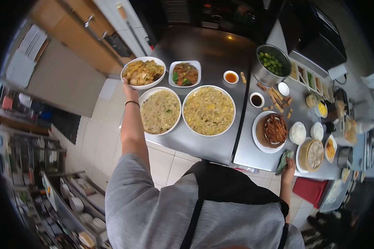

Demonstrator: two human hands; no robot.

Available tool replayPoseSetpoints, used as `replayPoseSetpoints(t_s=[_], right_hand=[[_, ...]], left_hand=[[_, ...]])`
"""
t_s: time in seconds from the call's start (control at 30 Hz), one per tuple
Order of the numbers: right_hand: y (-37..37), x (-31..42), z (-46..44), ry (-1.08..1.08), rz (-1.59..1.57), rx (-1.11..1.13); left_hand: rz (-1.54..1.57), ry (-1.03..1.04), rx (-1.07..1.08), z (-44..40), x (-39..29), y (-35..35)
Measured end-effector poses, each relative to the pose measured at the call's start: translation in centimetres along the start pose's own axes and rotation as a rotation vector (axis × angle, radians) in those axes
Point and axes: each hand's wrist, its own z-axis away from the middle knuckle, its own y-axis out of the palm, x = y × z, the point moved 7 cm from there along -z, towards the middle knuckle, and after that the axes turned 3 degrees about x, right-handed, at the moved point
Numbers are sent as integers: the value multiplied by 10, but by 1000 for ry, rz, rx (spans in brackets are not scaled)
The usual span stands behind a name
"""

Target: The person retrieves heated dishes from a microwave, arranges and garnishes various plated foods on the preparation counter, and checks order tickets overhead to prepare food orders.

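My left hand [130,91] is at the near left rim of a white bowl of noodles [144,73], with its fingers partly hidden by the bowl. My right hand [289,169] is closed on a green cloth [284,161] at the counter's front edge. Two large white bowls of fried rice, one on the left [160,111] and one on the right [209,111], stand side by side. Behind them is a square white bowl of meat and greens [185,74]. Near my right hand, a bamboo steamer of dumplings [311,155] sits on a white plate.
On the right counter are a basket of reddish-brown food [274,131], a steel pot of greens [272,65], two sauce bowls [230,77] [257,100] and wooden pieces [275,98]. Shelves with dishes [77,205] stand at the lower left. A red tray [310,191] lies below the counter.
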Motion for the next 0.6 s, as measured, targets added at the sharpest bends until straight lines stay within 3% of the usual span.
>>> replayPoseSetpoints(t_s=[0.1, 0.23, 0.33, 0.37, 0.5, 0.6], right_hand=[[2, 7, 2, 1, 128, -46], [9, -19, 12, 166, -74, -81], [-17, -14, 6, 257, -81, -226], [-20, -10, 2, 349, -149, -166], [14, 13, -4, 124, -84, -80], [21, 6, -20, 211, 92, -74]], left_hand=[[-52, -93, 76, -11, 22, 5], [-257, -250, 151, -2, 34, 9], [-290, -483, 302, -20, 53, 13], [-325, -536, 340, -21, 55, 17], [-457, -768, 336, -12, 69, 21], [-454, -814, 341, -20, 86, 14]])
